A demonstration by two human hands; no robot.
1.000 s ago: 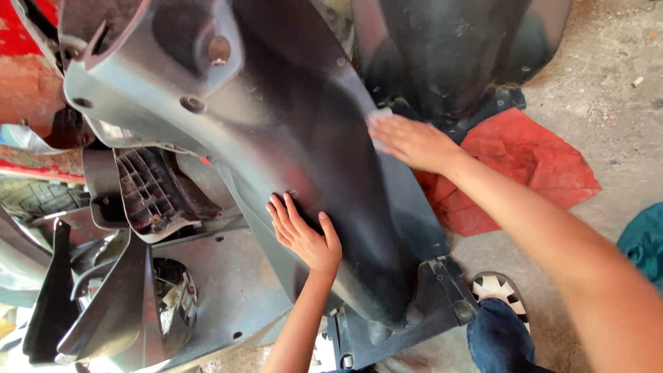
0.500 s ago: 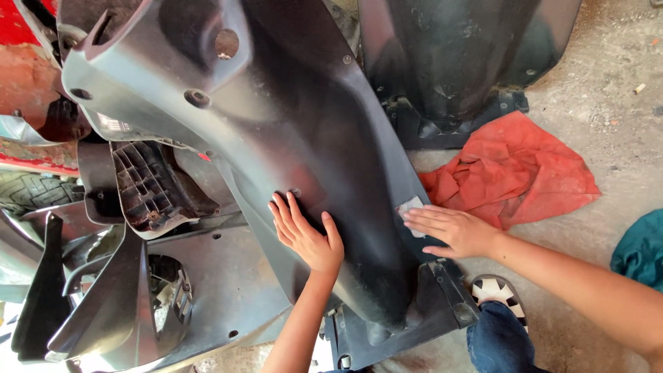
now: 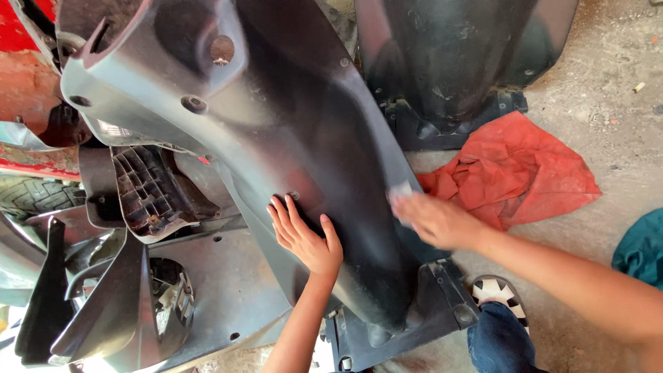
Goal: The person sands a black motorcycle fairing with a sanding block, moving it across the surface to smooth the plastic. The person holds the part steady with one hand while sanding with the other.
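A large dark grey plastic scooter body panel (image 3: pixel 276 131) fills the middle of the view, curved and tilted up. My left hand (image 3: pixel 304 238) lies flat on its lower middle, fingers spread and pointing up. My right hand (image 3: pixel 431 220) presses a small pale pad (image 3: pixel 400 193) against the panel's right edge; the hand is blurred by motion.
A red cloth (image 3: pixel 514 173) lies crumpled on the concrete floor (image 3: pixel 608 90) to the right. Another dark panel (image 3: pixel 456 62) stands behind. More grey panels (image 3: pixel 207 297), a tyre (image 3: pixel 34 197) and red bodywork (image 3: pixel 27 83) crowd the left. A teal cloth (image 3: pixel 642 249) lies at the right edge.
My right hand slid down the panel's right edge from up high, then rose slightly with the pad. My left hand stayed in place.
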